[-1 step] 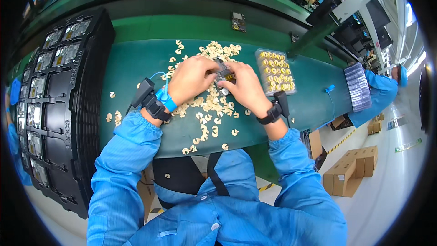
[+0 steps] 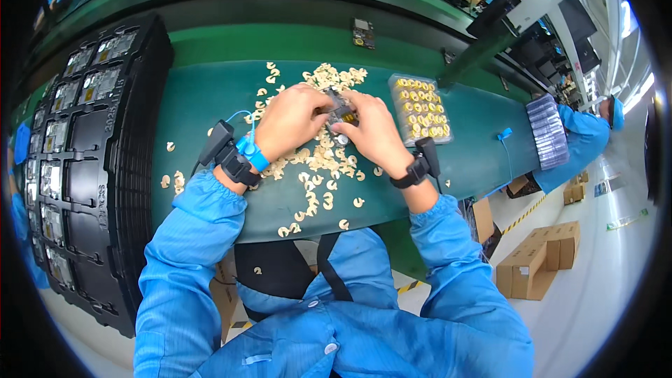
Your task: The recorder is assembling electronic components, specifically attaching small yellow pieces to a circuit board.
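My left hand [image 2: 290, 120] and my right hand [image 2: 374, 133] meet over the green work mat [image 2: 210, 98]. Together they grip a small grey-and-yellow component [image 2: 341, 113] between the fingertips. Under and around the hands lies a scatter of small beige C-shaped pieces [image 2: 318, 161]. A clear tray [image 2: 420, 108] filled with yellow ring-shaped parts sits just right of my right hand. The left wrist carries a blue strap with a cord and a black device; a black device is also strapped to the right wrist.
A tall stack of black compartment trays [image 2: 91, 168] fills the left side. A small dark device [image 2: 362, 33] lies on the green belt behind the mat. A pile of clear trays [image 2: 547, 131] and another person's blue sleeve [image 2: 581, 136] are at the right. Cardboard boxes [image 2: 539, 259] stand on the floor.
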Tool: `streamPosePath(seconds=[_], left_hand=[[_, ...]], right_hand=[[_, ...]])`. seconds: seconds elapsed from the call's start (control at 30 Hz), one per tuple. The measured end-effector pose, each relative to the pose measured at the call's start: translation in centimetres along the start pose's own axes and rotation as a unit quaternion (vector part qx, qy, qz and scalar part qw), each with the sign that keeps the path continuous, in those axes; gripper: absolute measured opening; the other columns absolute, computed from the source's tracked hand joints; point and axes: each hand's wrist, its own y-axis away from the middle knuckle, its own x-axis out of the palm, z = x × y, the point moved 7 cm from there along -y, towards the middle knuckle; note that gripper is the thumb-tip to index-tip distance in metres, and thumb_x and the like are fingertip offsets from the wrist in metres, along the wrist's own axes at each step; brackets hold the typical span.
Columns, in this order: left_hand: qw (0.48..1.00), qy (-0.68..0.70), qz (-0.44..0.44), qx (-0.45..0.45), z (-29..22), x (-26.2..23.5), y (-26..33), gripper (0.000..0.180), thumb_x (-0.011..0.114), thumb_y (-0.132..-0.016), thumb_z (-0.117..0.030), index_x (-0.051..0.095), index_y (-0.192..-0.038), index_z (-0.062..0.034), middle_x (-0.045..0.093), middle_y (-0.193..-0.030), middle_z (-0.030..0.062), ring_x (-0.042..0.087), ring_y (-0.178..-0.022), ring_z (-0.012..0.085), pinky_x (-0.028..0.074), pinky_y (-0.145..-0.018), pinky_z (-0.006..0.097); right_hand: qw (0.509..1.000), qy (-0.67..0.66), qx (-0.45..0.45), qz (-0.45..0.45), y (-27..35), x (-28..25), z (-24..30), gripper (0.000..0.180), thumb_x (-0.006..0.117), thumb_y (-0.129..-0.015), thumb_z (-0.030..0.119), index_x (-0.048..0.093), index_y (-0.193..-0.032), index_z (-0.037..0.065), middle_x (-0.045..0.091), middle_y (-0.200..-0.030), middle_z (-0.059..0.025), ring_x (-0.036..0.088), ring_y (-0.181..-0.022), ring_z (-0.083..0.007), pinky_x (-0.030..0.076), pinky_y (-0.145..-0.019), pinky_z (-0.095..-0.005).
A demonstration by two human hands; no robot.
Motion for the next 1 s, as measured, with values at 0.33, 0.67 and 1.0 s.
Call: streamPosePath(seconds=[0.33, 0.67, 1.0], left_hand=[[0.982, 0.024, -0.185, -0.027, 0.7, -3.6, -0.2, 0.035, 0.070, -0.086, -0.007, 0.068, -0.120, 0.0012, 0.068, -0.111, 0.0174, 0.067, -0.107, 0.0319, 0.051, -0.096, 0.039], [0.921, 0.368, -0.006, -0.127, 1.4, 0.7, -0.5, 0.029, 0.071, -0.099, -0.015, 0.066, -0.118, 0.0055, 0.073, -0.107, 0.0091, 0.070, -0.100, 0.0155, 0.055, -0.092, 0.030], [0.868, 0.449, -0.018, -0.209, 2.7, 0.3, -0.2, 0.026, 0.060, -0.105, -0.011, 0.063, -0.123, 0.0074, 0.073, -0.111, 0.0140, 0.074, -0.097, 0.0193, 0.064, -0.085, 0.031]], right_hand=[[0.951, -0.298, 0.059, -0.065, -1.3, -2.7, -1.8, 0.021, 0.075, -0.088, 0.004, 0.072, -0.107, -0.004, 0.073, -0.086, -0.0092, 0.067, -0.079, -0.0145, 0.054, -0.073, -0.0325], [0.894, -0.429, 0.038, -0.122, -3.7, -4.8, -1.7, 0.014, 0.068, -0.098, 0.004, 0.061, -0.106, -0.004, 0.075, -0.088, -0.0103, 0.068, -0.078, -0.0094, 0.052, -0.069, -0.0239], [0.893, -0.437, 0.086, -0.066, -3.9, -1.3, -2.9, 0.018, 0.075, -0.094, 0.010, 0.063, -0.100, -0.002, 0.069, -0.082, -0.0033, 0.063, -0.072, -0.0060, 0.050, -0.060, -0.0216]])
